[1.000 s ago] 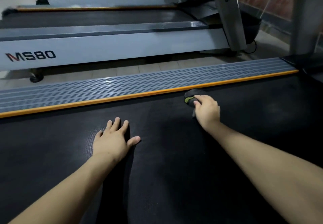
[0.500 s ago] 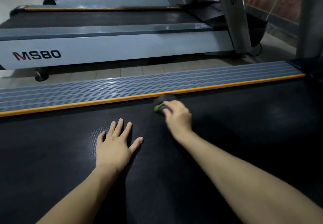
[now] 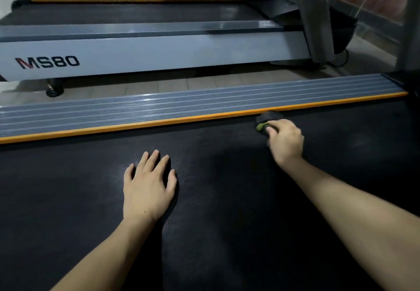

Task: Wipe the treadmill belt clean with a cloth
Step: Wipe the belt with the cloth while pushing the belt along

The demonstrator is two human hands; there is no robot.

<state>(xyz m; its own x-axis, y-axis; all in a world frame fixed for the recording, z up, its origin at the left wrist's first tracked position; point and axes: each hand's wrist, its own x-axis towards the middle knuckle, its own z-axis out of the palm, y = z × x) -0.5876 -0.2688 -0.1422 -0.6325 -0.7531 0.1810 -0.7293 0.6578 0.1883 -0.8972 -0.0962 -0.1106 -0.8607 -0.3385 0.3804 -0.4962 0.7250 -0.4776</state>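
Clearly the cloth (image 3: 267, 121) is soft and light (dark, with green trim), bunched under the right hand (image 3: 285, 140), whose fingers (image 3: 271, 129) clench it. It should slide easily on the textured belt (image 3: 227, 222) if gripped by the bunch; the left hand (image 3: 147, 190) lies flat, released.

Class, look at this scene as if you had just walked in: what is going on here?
A person is cleaning a treadmill belt. The right hand presses a dark cloth with a green patch onto the belt, right beside the orange edge strip. The left hand lies flat and open on the belt, apparently as a brace. Another treadmill marked MS80 stands alongside.
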